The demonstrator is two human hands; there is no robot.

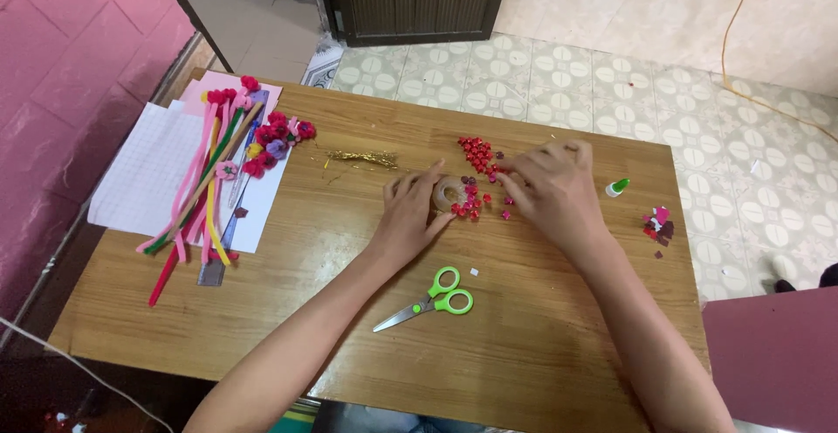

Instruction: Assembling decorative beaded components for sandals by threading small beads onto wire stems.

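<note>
The left hand (410,210) rests half-curled against a small tape roll (450,194) at mid-table. The right hand (552,185) lies fingers-down over red beads (477,155) just beside it; its grip is hidden. Green scissors (432,299) lie nearer.

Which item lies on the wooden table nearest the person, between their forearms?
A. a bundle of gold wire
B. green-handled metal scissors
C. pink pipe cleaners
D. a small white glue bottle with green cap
B: the green-handled metal scissors lie closed on the wooden table between both forearms.

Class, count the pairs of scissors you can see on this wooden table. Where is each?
1. The green-handled scissors lie on the table, near its front edge, between the person's forearms. Others may hide under the craft materials.
</note>
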